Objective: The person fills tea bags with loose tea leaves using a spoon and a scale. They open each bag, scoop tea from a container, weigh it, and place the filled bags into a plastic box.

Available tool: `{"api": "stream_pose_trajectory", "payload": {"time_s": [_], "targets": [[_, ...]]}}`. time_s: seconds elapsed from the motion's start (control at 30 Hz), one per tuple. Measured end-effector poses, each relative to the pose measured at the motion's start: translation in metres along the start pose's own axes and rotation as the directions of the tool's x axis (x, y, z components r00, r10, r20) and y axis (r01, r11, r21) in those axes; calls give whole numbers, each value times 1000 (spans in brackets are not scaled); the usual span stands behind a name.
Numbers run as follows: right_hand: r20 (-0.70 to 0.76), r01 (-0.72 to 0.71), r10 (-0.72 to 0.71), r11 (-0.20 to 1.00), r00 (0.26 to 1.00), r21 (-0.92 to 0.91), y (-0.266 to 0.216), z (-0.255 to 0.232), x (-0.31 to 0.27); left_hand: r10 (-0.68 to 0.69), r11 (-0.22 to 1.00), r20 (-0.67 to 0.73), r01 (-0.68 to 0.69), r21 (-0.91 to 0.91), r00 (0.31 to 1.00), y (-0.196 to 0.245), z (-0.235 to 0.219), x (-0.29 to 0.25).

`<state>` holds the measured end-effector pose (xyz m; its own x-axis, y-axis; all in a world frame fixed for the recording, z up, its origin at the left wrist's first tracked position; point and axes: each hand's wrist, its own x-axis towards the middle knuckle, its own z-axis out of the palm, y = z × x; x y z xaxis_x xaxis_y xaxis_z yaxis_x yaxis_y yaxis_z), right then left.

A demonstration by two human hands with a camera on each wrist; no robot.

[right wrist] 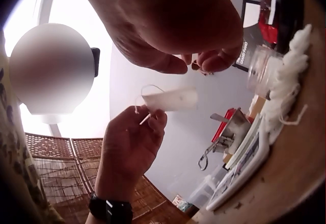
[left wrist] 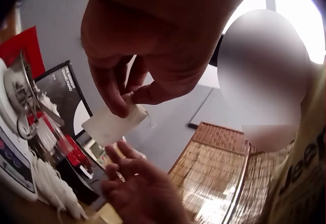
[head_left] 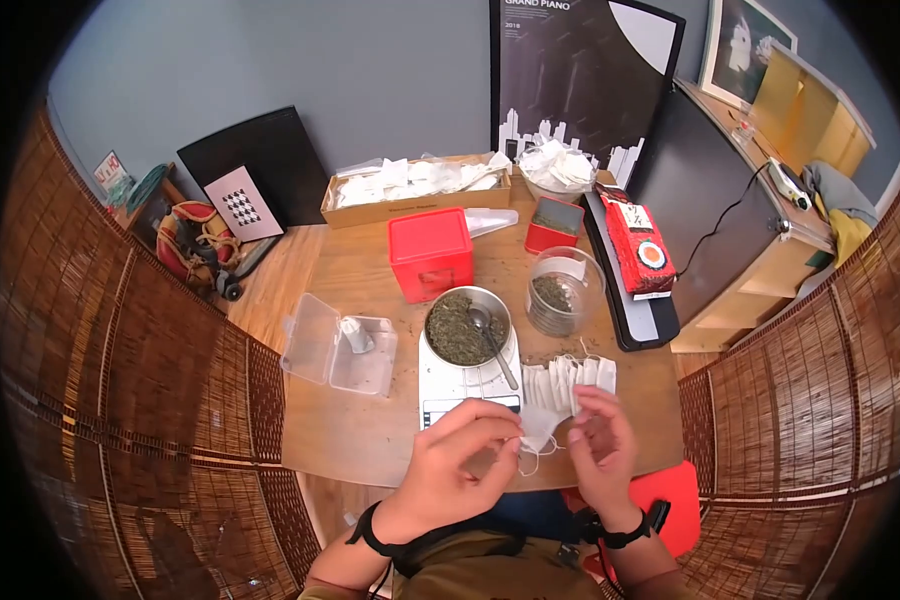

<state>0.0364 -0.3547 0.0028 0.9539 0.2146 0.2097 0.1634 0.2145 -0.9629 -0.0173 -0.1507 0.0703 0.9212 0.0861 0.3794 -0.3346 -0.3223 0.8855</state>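
Observation:
My left hand (head_left: 460, 460) pinches a small white tea bag (head_left: 540, 428) by one end between thumb and fingertips. In the left wrist view the bag (left wrist: 113, 125) hangs at a slant from that pinch, and in the right wrist view a thin string (right wrist: 151, 87) loops off its held end. Just right of the bag, my right hand (head_left: 602, 450) is raised with loosely bent fingers and nothing in them. Beyond the hands, a steel bowl (head_left: 512, 325) of dried leaves with a spoon (head_left: 500, 355) in it sits on a white scale (head_left: 438, 383).
Several filled tea bags (head_left: 570, 380) lie in a row beside the scale. Behind are a clear jar (head_left: 567, 318), a red tin (head_left: 431, 250) and a carton (head_left: 410, 210) of white bags. An open plastic box (head_left: 375, 375) stands left; a red packet (head_left: 638, 245) lies right.

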Motion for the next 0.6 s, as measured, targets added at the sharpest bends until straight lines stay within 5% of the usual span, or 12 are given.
{"api": "stream_pose_trajectory", "payload": {"time_s": [0.07,0.13,0.2,0.23,0.43,0.6], "targets": [[-2,185,-189,961,982,-206,-4,-17,2,60,995,6,-60,84,998,4,5,1],[42,234,-230,950,972,-207,-18,-21,5,117,979,19,-119,165,993,4,10,0],[376,349,-201,857,904,-379,-49,-14,14,180,962,39,-185,199,983,0,13,0],[372,386,-231,818,899,-426,-55,-4,18,182,962,44,-187,197,982,-1,15,0],[356,273,-118,863,927,-425,-37,-3,10,216,954,67,-226,200,974,-4,21,-2],[264,263,-164,876,951,-405,-27,2,1,-46,997,-68,50,64,997,-2,28,-11]]}}
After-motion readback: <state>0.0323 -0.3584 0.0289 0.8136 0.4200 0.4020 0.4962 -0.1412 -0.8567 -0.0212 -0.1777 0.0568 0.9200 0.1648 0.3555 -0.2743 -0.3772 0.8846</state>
